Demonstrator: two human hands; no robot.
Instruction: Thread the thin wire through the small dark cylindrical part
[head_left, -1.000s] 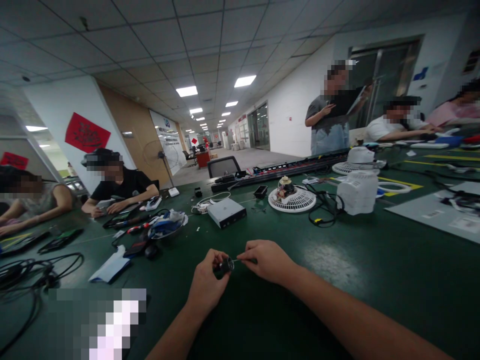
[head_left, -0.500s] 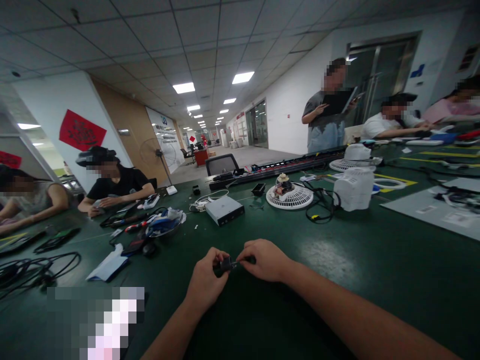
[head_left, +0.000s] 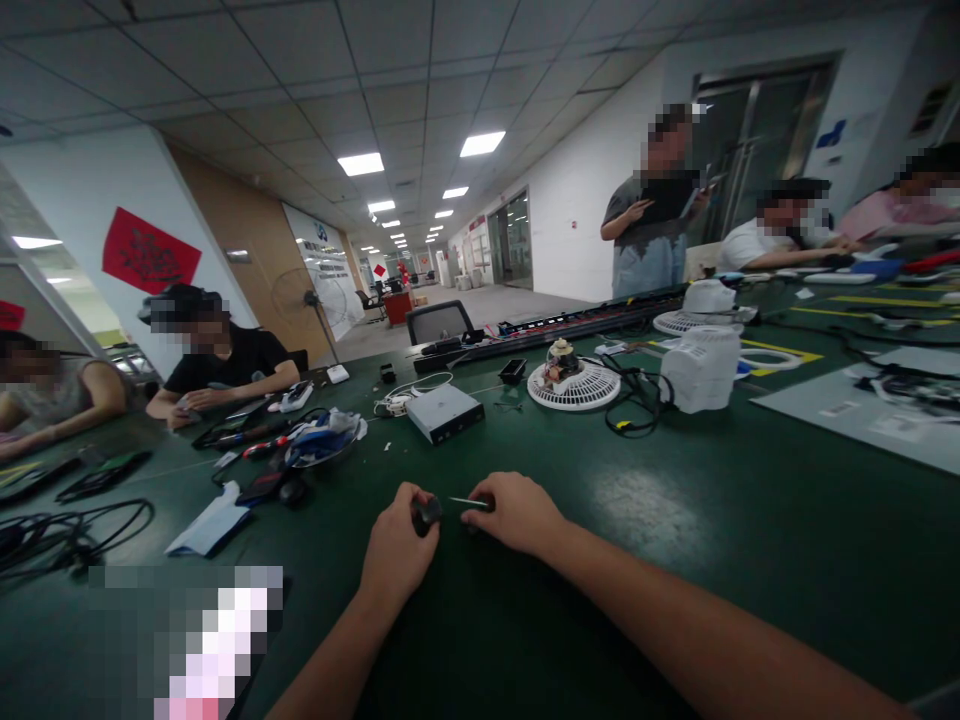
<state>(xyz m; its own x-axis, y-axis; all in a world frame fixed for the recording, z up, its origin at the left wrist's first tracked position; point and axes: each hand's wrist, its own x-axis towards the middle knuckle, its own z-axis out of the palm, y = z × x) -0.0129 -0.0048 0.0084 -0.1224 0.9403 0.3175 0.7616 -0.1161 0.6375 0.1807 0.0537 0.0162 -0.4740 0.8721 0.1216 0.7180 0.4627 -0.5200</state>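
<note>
My left hand (head_left: 401,545) is closed around a small dark part (head_left: 427,512), rounded and stubby; its exact kind is too small to make out. My right hand (head_left: 521,512) grips a screwdriver (head_left: 469,501) whose thin metal shaft points left at the part. A short gap separates the shaft's tip from the dark part. Most of the handle is hidden in the fingers. Both hands hover low over the green table (head_left: 525,620).
Beyond my hands lie a silver disc drive (head_left: 444,412), a round white fan grille with a motor (head_left: 574,384), and a white housing (head_left: 701,368) by a black cable. Tools and a blue bundle (head_left: 326,437) are at left. Several people sit or stand around the table.
The screwdriver has drawn away from the dark part, where its tip was touching or very close. My left hand has turned the part and shifted slightly left. The whole view has shifted slightly.
</note>
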